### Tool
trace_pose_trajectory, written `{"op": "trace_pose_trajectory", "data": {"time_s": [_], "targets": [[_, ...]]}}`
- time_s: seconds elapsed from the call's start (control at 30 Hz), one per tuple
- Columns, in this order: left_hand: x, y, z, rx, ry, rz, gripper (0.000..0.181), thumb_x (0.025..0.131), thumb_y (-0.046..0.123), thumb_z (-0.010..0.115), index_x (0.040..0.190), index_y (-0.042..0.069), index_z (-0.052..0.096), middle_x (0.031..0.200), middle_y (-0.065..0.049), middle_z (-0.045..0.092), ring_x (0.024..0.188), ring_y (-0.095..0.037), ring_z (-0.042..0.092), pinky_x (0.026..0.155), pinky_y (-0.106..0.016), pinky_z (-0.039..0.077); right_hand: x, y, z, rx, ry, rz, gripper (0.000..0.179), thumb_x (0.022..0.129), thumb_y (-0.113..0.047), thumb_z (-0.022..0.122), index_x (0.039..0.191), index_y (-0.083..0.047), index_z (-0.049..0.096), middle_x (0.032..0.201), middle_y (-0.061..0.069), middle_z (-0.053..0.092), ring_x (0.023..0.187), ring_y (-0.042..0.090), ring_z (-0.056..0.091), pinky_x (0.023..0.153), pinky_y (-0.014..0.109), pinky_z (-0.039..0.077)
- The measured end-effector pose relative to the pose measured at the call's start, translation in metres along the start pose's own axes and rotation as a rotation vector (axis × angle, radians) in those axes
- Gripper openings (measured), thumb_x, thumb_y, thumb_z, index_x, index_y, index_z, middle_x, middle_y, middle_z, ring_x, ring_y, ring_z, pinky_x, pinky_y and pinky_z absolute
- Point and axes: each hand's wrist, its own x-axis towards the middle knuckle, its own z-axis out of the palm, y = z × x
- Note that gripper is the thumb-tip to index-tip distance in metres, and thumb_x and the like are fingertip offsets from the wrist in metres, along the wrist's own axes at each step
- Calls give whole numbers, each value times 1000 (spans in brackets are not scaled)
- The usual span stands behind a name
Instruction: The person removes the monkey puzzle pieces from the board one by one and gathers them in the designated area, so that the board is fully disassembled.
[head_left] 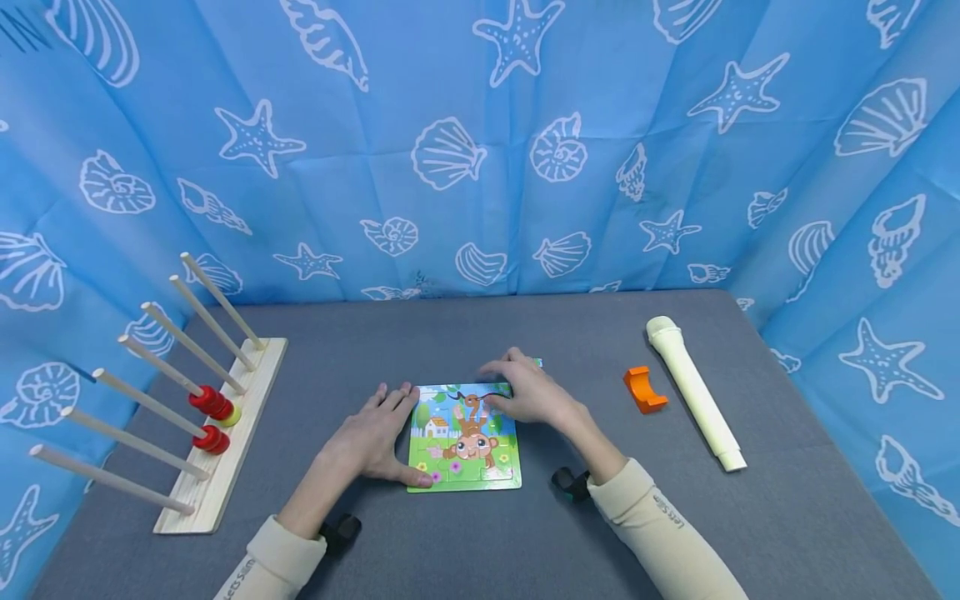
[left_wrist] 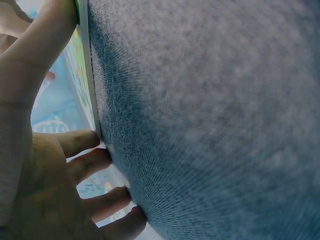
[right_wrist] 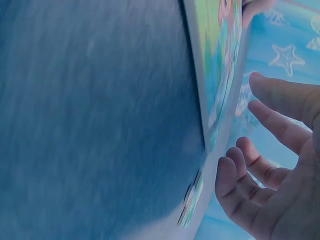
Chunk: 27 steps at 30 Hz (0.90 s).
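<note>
At the left of the grey worktop (head_left: 465,542) stands a wooden peg rack (head_left: 251,383) with seven pegs: the middle one carries red rings (head_left: 212,403) above a yellow ring (head_left: 231,417), and the next peg nearer carries more red rings (head_left: 212,440). To its right, the left hand (head_left: 371,437) is spread, its thumb on the near-left part of a picture puzzle (head_left: 468,471) and its other fingers along the left side. The puzzle lies mid-worktop, a framed board filled with monkey-picture pieces, though its far-right corner is partly covered. Over that corner hovers the right hand (head_left: 532,392), fingers loosely bent, apart and gripping nothing. A small printed piece (right_wrist: 192,200) lies on the worktop beyond the board, mostly hidden by this hand in the head view. Farther right sit a notched orange block (head_left: 643,390) and, rightmost, a cream microphone-shaped object (head_left: 697,396), lying slantwise.
</note>
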Motion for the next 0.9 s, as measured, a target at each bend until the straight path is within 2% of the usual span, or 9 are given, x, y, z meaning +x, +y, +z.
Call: {"op": "trace_pose_trajectory", "data": {"time_s": [0.27,0.5,0.7,0.9], "targets": [[1,-2,0,-5,4,2,134,64,75,83,164,9,23,170,-18,25,155,-50,21,108,-74,40,5,-14,11,19,-39,-22,41,97,-19,70,136,-10,65,109,15,54,84,20,40,70,31,35],[0,-2,0,-3,7,8,134,65,76,83,164,8,23,170,-18,24,155,-51,21,106,-75,41,11,-28,19,-18,-94,34,41,96,-24,72,137,-19,66,116,12,54,92,22,46,76,36,41],[-2,-1,-1,-14,11,13,134,64,74,84,163,7,23,170,-19,24,155,-50,20,109,-74,39,15,-33,24,-50,-125,55,41,95,-27,75,135,-23,67,113,9,52,91,23,43,68,35,40],[-2,0,-1,-15,8,5,134,64,74,84,163,7,23,170,-18,23,156,-50,20,110,-73,39,15,-37,26,-66,-146,66,43,93,-27,77,135,-23,68,113,9,49,92,23,40,68,33,39]]}}
